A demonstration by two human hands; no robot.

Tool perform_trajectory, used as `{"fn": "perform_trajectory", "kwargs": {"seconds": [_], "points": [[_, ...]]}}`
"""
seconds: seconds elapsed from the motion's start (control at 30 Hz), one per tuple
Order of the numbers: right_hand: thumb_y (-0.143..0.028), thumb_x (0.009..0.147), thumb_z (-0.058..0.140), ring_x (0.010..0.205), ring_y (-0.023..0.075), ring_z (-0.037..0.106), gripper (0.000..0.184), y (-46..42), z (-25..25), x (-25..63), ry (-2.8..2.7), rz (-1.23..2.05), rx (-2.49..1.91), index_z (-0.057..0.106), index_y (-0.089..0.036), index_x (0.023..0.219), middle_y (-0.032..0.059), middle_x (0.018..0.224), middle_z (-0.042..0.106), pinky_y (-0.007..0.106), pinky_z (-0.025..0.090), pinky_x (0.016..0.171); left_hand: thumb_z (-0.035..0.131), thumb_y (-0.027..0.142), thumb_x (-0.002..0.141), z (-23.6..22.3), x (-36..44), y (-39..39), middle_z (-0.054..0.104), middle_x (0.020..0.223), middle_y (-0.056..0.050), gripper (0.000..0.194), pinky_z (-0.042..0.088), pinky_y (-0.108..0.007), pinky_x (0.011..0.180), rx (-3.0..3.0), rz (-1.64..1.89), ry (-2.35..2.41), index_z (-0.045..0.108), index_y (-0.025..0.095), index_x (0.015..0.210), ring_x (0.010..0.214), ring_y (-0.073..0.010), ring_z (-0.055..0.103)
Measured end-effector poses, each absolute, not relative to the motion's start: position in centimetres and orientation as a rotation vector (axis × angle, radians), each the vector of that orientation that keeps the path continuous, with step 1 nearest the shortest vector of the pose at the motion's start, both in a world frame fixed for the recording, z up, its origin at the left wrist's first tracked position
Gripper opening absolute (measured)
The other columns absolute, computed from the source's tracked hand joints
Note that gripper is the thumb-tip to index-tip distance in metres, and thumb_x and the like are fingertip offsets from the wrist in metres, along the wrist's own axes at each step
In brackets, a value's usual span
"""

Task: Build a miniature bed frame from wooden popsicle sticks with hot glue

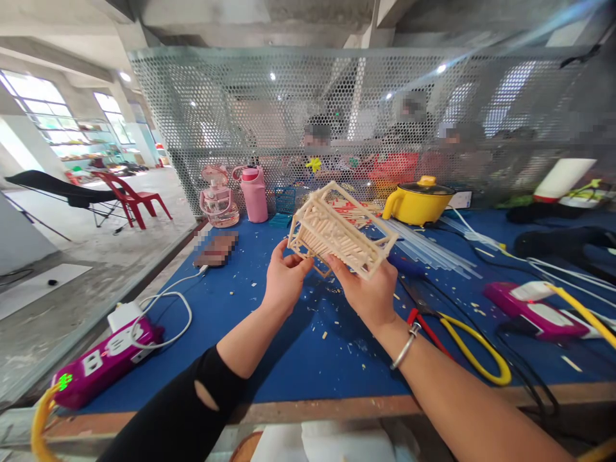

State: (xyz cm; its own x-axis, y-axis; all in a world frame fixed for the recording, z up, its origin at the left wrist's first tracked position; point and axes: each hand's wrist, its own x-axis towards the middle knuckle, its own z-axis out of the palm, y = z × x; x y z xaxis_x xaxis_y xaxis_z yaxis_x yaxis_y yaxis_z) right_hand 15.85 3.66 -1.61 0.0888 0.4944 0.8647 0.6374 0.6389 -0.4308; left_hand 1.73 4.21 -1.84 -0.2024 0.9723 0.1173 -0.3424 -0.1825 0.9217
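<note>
Both my hands hold up a small wooden stick model (337,234), a box-like frame of thin pale sticks, tilted above the blue table. My left hand (285,276) pinches its lower left corner between thumb and fingers. My right hand (370,289) grips its lower right side, with the thumb on the near face and the other fingers hidden behind. To the right of my right wrist lie cutters (433,314) with one red and one yellow handle. Small wood scraps are scattered on the blue table top (308,359) beneath.
Purple power strips (110,366) (534,314) lie left and right with cables. A phone (216,249), a pink bottle (254,196), a clear bottle (219,202), a yellow pot (423,202) and clear glue sticks (433,247) stand or lie farther back. A perforated screen (337,96) borders the table; people are behind it.
</note>
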Motion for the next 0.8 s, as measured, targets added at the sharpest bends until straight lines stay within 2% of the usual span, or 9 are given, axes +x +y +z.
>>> {"fn": "perform_trajectory", "kwargs": {"seconds": [0.13, 0.23, 0.3, 0.4, 0.5, 0.6, 0.8], "points": [[-0.027, 0.073, 0.07, 0.086, 0.0221, 0.068, 0.024, 3.4, -1.5, 15.8, -1.561, -0.104, -0.967, 0.068, -0.021, 0.097, 0.0066, 0.093, 0.072, 0.037, 0.052, 0.088, 0.075, 0.015, 0.062, -1.8, 1.7, 4.1, 0.07, 0.085, -0.003, 0.074, 0.046, -0.031, 0.081, 0.942, 1.591, 0.982, 0.043, 0.016, 0.129, 0.082, -0.0162, 0.065], [-0.032, 0.073, 0.071, 0.088, 0.0224, 0.068, 0.025, 3.2, -1.1, 15.5, -1.511, 0.017, -0.967, 0.067, -0.021, 0.095, 0.0072, 0.096, 0.073, 0.038, 0.052, 0.088, 0.072, 0.02, 0.065, -1.6, 1.4, 3.8, 0.07, 0.096, -0.005, 0.066, 0.045, -0.033, 0.083, 0.929, 1.567, 1.011, 0.048, 0.02, 0.126, 0.093, -0.0194, 0.064], [-0.036, 0.07, 0.074, 0.09, 0.0233, 0.068, 0.031, 3.3, -0.7, 15.3, -1.371, 0.274, -0.963, 0.066, -0.02, 0.096, 0.0079, 0.099, 0.073, 0.038, 0.053, 0.086, 0.067, 0.026, 0.069, -1.5, 0.9, 3.9, 0.068, 0.107, -0.006, 0.057, 0.044, -0.033, 0.082, 0.895, 1.567, 1.05, 0.051, 0.023, 0.124, 0.102, -0.0213, 0.061], [-0.038, 0.064, 0.078, 0.092, 0.0238, 0.068, 0.04, 3.8, -0.4, 15.2, -1.075, 0.825, -0.961, 0.063, -0.019, 0.096, 0.0078, 0.102, 0.073, 0.036, 0.056, 0.08, 0.058, 0.033, 0.074, -1.5, -0.1, 4.2, 0.062, 0.121, -0.006, 0.051, 0.043, -0.034, 0.082, 0.825, 1.617, 1.116, 0.049, 0.026, 0.124, 0.112, -0.0224, 0.056], [-0.04, 0.068, 0.074, 0.076, 0.0231, 0.07, 0.034, 4.5, -0.4, 15.5, -0.958, 1.149, -1.003, 0.062, -0.019, 0.093, 0.0077, 0.093, 0.074, 0.035, 0.057, 0.064, 0.054, 0.038, 0.077, -1.5, -1.1, 4.6, 0.056, 0.128, -0.007, 0.048, 0.043, -0.032, 0.083, 0.821, 1.685, 1.143, 0.047, 0.025, 0.123, 0.116, -0.0216, 0.053], [-0.036, 0.076, 0.066, 0.057, 0.0208, 0.067, 0.022, 5.0, -0.6, 15.8, -0.919, 1.375, -1.04, 0.064, -0.016, 0.085, 0.0077, 0.074, 0.074, 0.033, 0.055, 0.05, 0.054, 0.04, 0.079, -1.2, -1.8, 4.6, 0.057, 0.128, -0.006, 0.044, 0.043, -0.03, 0.085, 0.955, 1.704, 1.093, 0.053, 0.025, 0.12, 0.115, -0.0202, 0.053], [-0.027, 0.084, 0.056, 0.048, 0.0133, 0.062, 0.017, 5.4, -0.4, 16.0, -0.848, 1.724, -1.018, 0.066, -0.013, 0.081, 0.0041, 0.064, 0.07, 0.024, 0.051, 0.044, 0.06, 0.041, 0.078, 0.1, -2.3, 3.4, 0.069, 0.108, -0.009, 0.033, 0.043, -0.032, 0.089, 1.373, 1.55, 0.903, 0.071, 0.017, 0.098, 0.104, -0.0236, 0.059]]}}
